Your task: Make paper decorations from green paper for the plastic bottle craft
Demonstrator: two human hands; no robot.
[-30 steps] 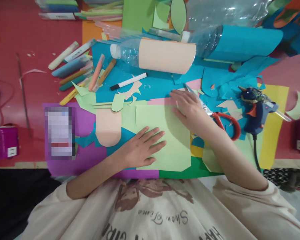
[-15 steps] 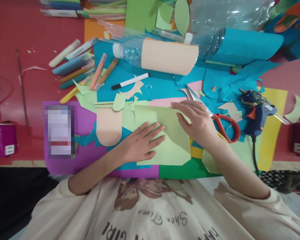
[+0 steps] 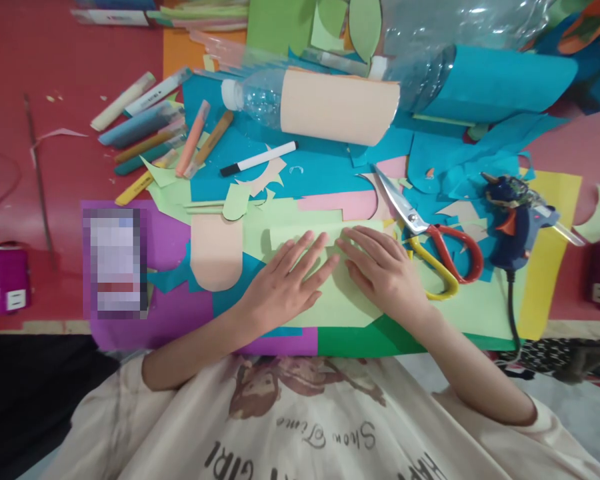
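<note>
A pale green sheet of paper [image 3: 337, 303] lies in front of me, its far edge folded over into a narrow strip. My left hand [image 3: 283, 283] rests palm down on it, fingers spread, with the fingertips at the fold. Beside it, my right hand [image 3: 387, 273] also lies flat on the paper, fingers stretched along the folded strip. Just right of that hand are scissors [image 3: 414, 220] with one red and one yellow handle, blades apart. A peach paper piece with a rounded end [image 3: 216, 252] sits left of my left hand.
Farther back lie a plastic bottle wrapped in peach paper [image 3: 337, 107], a blue-wrapped bottle [image 3: 510, 83] and a white marker [image 3: 260, 159]. A blue glue gun [image 3: 523, 233] with its cord is at right. Several markers [image 3: 140, 127] and a phone [image 3: 115, 260] are at left.
The sheet's far edge has been folded over toward me. My right hand has moved down and left, closer to my left hand, leaving the scissors in fuller view.
</note>
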